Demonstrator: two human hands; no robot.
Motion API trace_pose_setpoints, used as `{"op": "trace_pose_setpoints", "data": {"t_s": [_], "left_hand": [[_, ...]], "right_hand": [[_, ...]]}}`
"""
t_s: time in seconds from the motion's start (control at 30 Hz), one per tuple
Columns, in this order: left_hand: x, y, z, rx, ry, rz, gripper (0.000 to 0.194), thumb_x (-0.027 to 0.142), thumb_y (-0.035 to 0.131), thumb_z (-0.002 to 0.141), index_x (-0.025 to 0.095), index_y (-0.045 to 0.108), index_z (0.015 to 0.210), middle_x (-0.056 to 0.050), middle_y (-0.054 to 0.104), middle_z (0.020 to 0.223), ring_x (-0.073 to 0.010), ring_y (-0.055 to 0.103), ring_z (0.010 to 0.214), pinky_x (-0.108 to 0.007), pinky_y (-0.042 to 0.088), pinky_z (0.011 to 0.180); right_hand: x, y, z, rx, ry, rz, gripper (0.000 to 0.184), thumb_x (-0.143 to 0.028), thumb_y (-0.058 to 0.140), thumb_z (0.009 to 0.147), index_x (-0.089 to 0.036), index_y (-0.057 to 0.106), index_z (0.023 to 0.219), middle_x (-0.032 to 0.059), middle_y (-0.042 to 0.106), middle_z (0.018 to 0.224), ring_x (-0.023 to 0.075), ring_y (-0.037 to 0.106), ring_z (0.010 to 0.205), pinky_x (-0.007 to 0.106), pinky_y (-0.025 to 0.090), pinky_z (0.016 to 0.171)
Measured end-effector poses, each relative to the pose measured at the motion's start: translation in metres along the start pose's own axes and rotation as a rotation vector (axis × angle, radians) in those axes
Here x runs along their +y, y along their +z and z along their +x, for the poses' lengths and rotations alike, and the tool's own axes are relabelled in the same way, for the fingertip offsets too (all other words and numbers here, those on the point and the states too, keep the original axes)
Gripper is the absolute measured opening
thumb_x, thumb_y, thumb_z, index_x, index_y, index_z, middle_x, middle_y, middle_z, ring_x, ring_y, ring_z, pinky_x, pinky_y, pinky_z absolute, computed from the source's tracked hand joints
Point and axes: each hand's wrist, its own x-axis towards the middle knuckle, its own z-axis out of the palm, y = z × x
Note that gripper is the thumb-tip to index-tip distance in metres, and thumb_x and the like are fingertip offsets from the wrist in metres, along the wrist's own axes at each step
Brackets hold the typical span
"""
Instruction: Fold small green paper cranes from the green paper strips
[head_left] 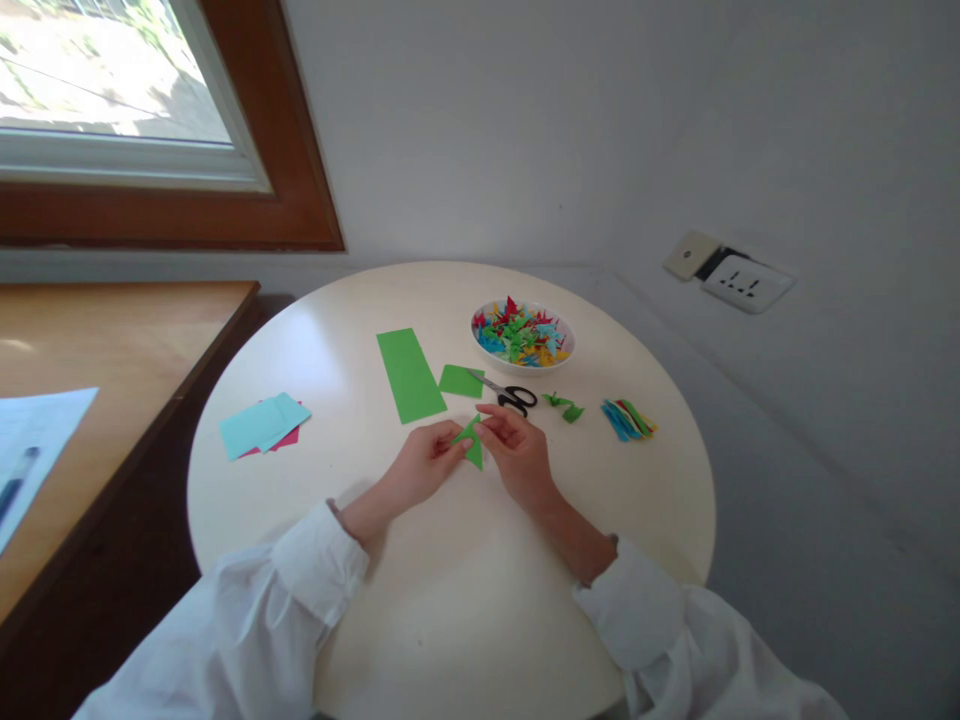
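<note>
Between my two hands is a small piece of folded green paper (474, 455), angular in outline. My left hand (424, 462) pinches its left side between thumb and fingers. My right hand (519, 450) grips its upper right side, thumb against the paper. Just beyond my fingers lie scissors (517, 398) with black handles, blades pointing left over a small green paper piece (459, 381). A larger green paper rectangle (411, 376) lies flat to the left of it. Some small green folded scraps (564, 406) sit right of the scissors.
A white bowl (489, 358) of colourful folded paper shapes stands at the back of the round white table (420, 620). Coloured paper strips (628, 420) lie at right, light blue sheets (259, 425) over red paper at left. A wooden desk (150, 320) adjoins; walls rise behind and right.
</note>
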Motion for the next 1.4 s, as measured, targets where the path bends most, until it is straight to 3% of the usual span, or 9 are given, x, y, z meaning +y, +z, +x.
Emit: {"op": "trace_pose_setpoints", "data": {"t_s": [0.33,0.47,0.7,0.97,1.4], "left_hand": [[-0.003,0.0,-0.001,-0.058,0.004,-0.02,0.029,0.035,0.045,0.082,0.015,0.045,0.061,0.003,0.041,0.057,-0.0079,0.034,0.052,-0.02,0.028,0.047],[-0.001,-0.001,0.0,-0.041,-0.012,-0.057,0.033,0.041,0.05,0.08,0.015,0.048,0.06,0.003,0.044,0.055,-0.0076,0.036,0.05,-0.02,0.028,0.046],[0.007,-0.004,0.003,0.005,-0.186,-0.445,0.034,0.047,0.062,0.071,0.015,0.05,0.068,0.0,0.059,0.057,-0.0128,0.057,0.055,-0.024,0.041,0.054],[0.013,-0.007,0.003,0.05,-0.18,-0.376,0.03,0.042,0.064,0.071,0.014,0.055,0.064,0.0,0.06,0.054,-0.0101,0.054,0.05,-0.022,0.04,0.05],[0.013,-0.008,0.002,0.079,-0.171,-0.23,0.026,0.036,0.058,0.075,0.014,0.052,0.061,0.003,0.05,0.049,-0.0069,0.039,0.043,-0.021,0.028,0.043]], "right_hand": [[0.002,-0.001,-0.001,-0.02,0.011,-0.023,0.026,-0.028,0.064,0.065,-0.017,0.066,0.088,-0.0004,0.065,0.063,0.011,0.056,0.055,0.022,0.044,0.051],[0.0,-0.002,0.001,-0.023,0.0,-0.02,0.015,-0.028,0.063,0.065,-0.018,0.066,0.076,0.0019,0.067,0.07,0.0136,0.06,0.064,0.025,0.048,0.059],[0.0,-0.002,0.002,-0.018,0.047,0.053,0.013,-0.03,0.064,0.064,-0.018,0.061,0.067,-0.0006,0.062,0.061,0.0121,0.057,0.057,0.025,0.048,0.057],[0.001,-0.003,0.002,-0.027,0.046,-0.024,0.014,-0.031,0.062,0.065,-0.017,0.061,0.065,-0.0001,0.062,0.059,0.0121,0.056,0.056,0.024,0.046,0.056],[0.0,-0.004,0.0,-0.014,0.023,-0.133,0.017,-0.032,0.059,0.069,-0.017,0.059,0.061,0.0014,0.063,0.057,0.0135,0.057,0.055,0.026,0.045,0.057]]}}
